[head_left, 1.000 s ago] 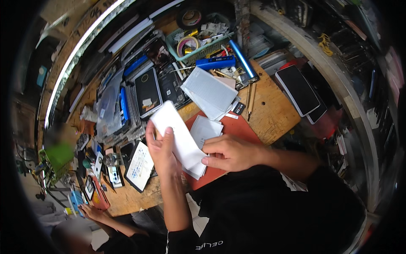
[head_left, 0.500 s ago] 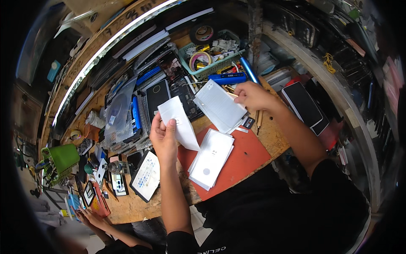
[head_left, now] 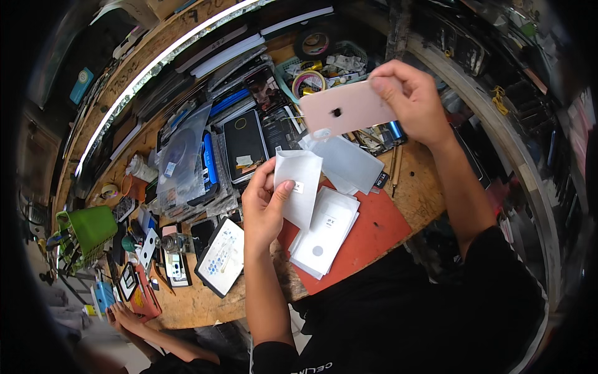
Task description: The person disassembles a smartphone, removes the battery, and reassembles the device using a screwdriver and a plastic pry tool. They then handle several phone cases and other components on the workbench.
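Observation:
My right hand (head_left: pixel 412 103) is raised above the bench, its thumb and fingers closed on one end of a flat pink phone back panel (head_left: pixel 352 109) with a dark emblem. Lower and to the left, my left hand (head_left: pixel 266 202) pinches a white paper sleeve (head_left: pixel 299 177) with a small label. Under that sleeve lies a stack of white sleeves (head_left: pixel 324 230) on a red mat (head_left: pixel 380 240). A pile of translucent greyish sleeves (head_left: pixel 349 165) rests beyond the mat, below the panel.
Wrapped flat parts and a dark phone panel (head_left: pixel 245 140) cover the bench's back. A teal basket (head_left: pixel 358 56) holds tape and small items. At left are a white board with blue dots (head_left: pixel 221 257), a glass jar (head_left: pixel 174 242) and a green basket (head_left: pixel 87 229). Another person's hands (head_left: pixel 124 318) work lower left.
My right hand has come up from the translucent sleeves and now holds the pink panel. The left hand, still gripping its white sleeve, sits slightly further right in view.

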The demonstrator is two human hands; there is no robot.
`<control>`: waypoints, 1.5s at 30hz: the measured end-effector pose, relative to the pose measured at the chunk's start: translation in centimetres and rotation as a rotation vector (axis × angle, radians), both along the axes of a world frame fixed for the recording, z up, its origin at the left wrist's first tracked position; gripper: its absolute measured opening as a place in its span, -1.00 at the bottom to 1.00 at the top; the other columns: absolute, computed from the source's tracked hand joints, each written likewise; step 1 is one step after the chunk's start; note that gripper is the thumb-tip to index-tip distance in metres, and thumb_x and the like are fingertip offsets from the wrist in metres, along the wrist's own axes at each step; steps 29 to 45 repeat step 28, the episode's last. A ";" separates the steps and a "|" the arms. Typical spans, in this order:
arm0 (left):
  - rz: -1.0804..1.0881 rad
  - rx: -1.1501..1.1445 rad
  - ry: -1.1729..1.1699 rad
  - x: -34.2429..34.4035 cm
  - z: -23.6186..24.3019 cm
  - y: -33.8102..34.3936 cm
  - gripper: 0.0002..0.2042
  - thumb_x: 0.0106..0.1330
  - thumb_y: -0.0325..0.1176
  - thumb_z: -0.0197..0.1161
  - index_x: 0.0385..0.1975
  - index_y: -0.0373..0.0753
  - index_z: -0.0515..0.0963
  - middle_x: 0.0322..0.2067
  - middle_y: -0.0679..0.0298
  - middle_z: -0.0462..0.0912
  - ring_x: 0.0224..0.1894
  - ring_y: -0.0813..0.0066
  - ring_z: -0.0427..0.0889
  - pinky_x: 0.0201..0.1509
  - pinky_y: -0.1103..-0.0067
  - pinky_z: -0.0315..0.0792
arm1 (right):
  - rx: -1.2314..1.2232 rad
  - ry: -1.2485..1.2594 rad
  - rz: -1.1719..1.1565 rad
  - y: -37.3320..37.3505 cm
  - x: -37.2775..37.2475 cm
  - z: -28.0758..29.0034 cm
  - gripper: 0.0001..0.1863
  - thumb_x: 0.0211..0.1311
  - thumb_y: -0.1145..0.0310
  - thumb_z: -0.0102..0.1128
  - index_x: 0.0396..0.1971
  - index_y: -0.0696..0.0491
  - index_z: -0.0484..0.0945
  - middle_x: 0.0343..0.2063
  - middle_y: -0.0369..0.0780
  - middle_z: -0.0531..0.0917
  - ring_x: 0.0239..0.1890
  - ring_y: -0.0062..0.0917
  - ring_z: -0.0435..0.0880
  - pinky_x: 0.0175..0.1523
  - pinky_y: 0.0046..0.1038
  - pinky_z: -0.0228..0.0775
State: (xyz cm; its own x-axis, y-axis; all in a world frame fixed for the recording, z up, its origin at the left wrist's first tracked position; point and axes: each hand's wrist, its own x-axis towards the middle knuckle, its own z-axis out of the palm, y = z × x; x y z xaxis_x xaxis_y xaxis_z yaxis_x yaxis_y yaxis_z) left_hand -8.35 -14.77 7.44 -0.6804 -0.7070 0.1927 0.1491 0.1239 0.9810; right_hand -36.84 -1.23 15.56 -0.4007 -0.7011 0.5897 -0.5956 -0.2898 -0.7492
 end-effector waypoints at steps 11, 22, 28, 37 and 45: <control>-0.075 0.015 0.093 -0.1 0.4 0.4 -0.53 0.42 -0.52 0.39 0.29 -0.44 0.45 0.06 0.08 0.74 0.10 0.44 0.71 0.18 0.52 0.57 | 0.064 0.161 0.158 -2.1 3.0 4.3 -0.82 0.42 0.38 0.33 -0.17 0.19 0.72 -0.32 -0.21 0.77 -0.22 -0.59 0.69 -0.07 -0.47 0.53; -0.134 0.077 0.119 0.0 0.4 0.2 -0.51 0.38 -0.53 0.44 0.28 -0.43 0.46 0.03 0.11 0.76 0.04 0.47 0.73 0.13 0.55 0.60 | 0.215 0.249 0.350 -3.3 3.7 5.3 -0.84 0.39 0.40 0.32 -0.23 0.20 0.73 -0.35 -0.18 0.75 -0.27 -0.54 0.70 -0.10 -0.45 0.53; -0.129 0.121 0.173 0.1 0.3 0.6 -0.54 0.40 -0.58 0.39 0.28 -0.41 0.47 -0.01 0.12 0.77 0.00 0.51 0.74 0.09 0.60 0.60 | 0.233 0.355 0.348 -5.7 6.0 1.6 -0.54 0.50 0.31 0.21 0.31 0.10 0.50 -0.17 -0.11 0.75 -0.03 -0.30 0.74 0.16 -0.31 0.49; -0.129 0.121 0.173 0.1 0.3 0.6 -0.54 0.40 -0.58 0.39 0.28 -0.41 0.47 -0.01 0.12 0.77 0.00 0.51 0.74 0.09 0.60 0.60 | 0.233 0.355 0.348 -5.7 6.0 1.6 -0.54 0.50 0.31 0.21 0.31 0.10 0.50 -0.17 -0.11 0.75 -0.03 -0.30 0.74 0.16 -0.31 0.49; -0.129 0.121 0.173 0.1 0.3 0.6 -0.54 0.40 -0.58 0.39 0.28 -0.41 0.47 -0.01 0.12 0.77 0.00 0.51 0.74 0.09 0.60 0.60 | 0.233 0.355 0.348 -5.7 6.0 1.6 -0.54 0.50 0.31 0.21 0.31 0.10 0.50 -0.17 -0.11 0.75 -0.03 -0.30 0.74 0.16 -0.31 0.49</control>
